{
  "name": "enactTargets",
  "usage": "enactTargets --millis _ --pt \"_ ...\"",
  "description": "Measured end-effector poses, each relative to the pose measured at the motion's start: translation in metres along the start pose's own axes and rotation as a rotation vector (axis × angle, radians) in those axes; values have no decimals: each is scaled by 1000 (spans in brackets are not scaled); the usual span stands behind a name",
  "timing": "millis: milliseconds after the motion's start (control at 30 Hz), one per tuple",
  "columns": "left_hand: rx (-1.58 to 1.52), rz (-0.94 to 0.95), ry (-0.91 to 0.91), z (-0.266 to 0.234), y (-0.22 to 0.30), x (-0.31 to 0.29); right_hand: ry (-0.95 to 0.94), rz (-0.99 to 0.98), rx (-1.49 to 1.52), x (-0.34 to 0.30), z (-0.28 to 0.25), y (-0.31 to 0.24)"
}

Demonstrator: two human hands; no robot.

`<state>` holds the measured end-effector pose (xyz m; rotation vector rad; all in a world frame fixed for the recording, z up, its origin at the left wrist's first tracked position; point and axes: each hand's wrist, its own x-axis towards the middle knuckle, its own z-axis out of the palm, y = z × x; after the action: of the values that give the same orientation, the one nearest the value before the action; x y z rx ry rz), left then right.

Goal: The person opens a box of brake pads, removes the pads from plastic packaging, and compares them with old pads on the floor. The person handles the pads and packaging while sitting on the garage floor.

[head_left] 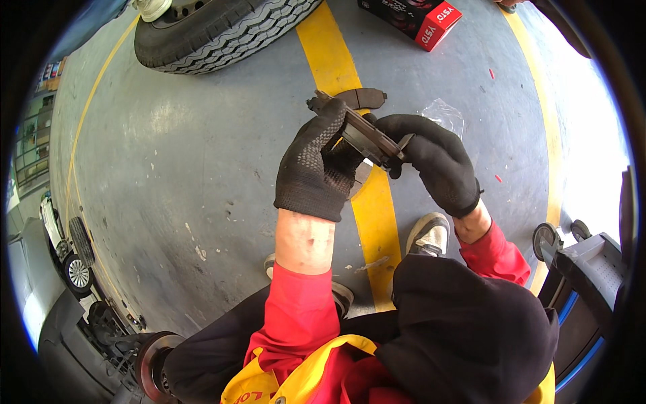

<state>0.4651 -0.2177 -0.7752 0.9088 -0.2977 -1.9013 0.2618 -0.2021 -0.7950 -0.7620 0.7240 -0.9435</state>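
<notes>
Two black-gloved hands, left hand [315, 161] and right hand [431, 161], clamp a dark grey metal brake pad [367, 138] between them above another flat dark brake pad [356, 99] on the grey concrete floor [188, 155].

A tyre [215, 34], red box [420, 17] and clear plastic bag [444, 116] lie on the floor.

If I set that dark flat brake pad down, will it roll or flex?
The dark flat brake pad looks stiff, probably heavy for its size. Flat-sided, so unlikely to roll. The knit-gloved left hand and right hand should grip without slipping.
</notes>
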Motion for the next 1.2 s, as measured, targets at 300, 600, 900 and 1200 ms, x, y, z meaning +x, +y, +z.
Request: enactTargets --millis 300,600,900,1200 --pt "-90 -1 -144 -5 5 -6 32 -120 -108 -7 9 -7" --pt "-560 -43 -515 -35 -9 3 -77 -424 -497 -7 17 -9" --pt "-550 -18 -517 -23 -6 -2 -59 -496 -624 -4 18 -9" --pt "-281 -130 -190 -14 1 -2 -75 -480 -872 1 6 -15"
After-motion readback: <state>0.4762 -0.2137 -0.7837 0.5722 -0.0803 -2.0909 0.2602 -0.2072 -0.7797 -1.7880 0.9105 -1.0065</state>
